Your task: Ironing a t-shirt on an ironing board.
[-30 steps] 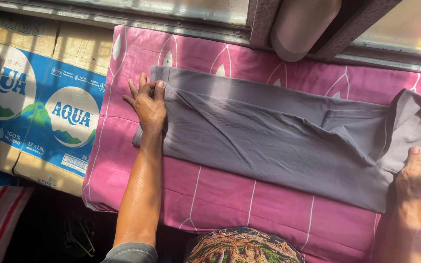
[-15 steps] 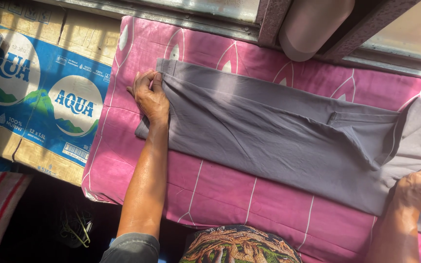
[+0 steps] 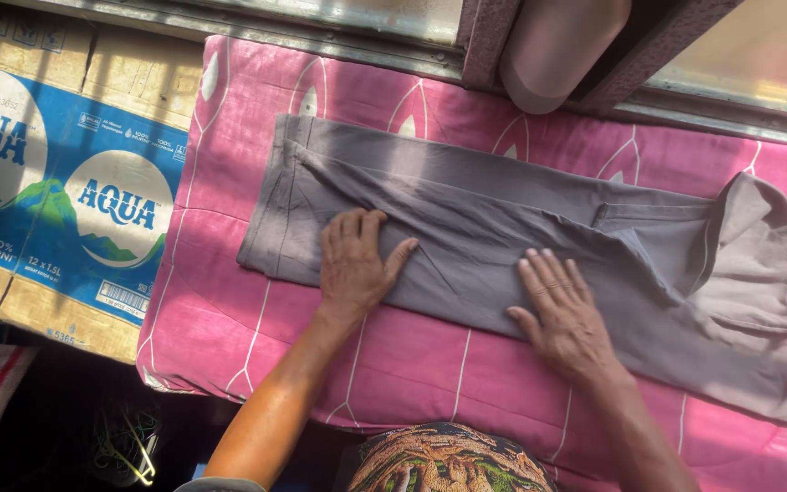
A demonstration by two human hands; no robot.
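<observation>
Head view: grey garment (image 3: 503, 237) is lying lengthwise across the pink mattress (image 3: 229, 301), hem toward its left edge. Left hand (image 3: 354, 264) and right hand (image 3: 562, 314) are pressing flat on it, fingers spread, gripping nothing. Cardboard box (image 3: 56, 200) is sitting beside that edge.

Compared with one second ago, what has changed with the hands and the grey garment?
Both hands left the garment's ends and moved to its middle: left hand and right hand now press flat on the grey garment. The garment stays spread lengthwise on the pink cushion.
</observation>
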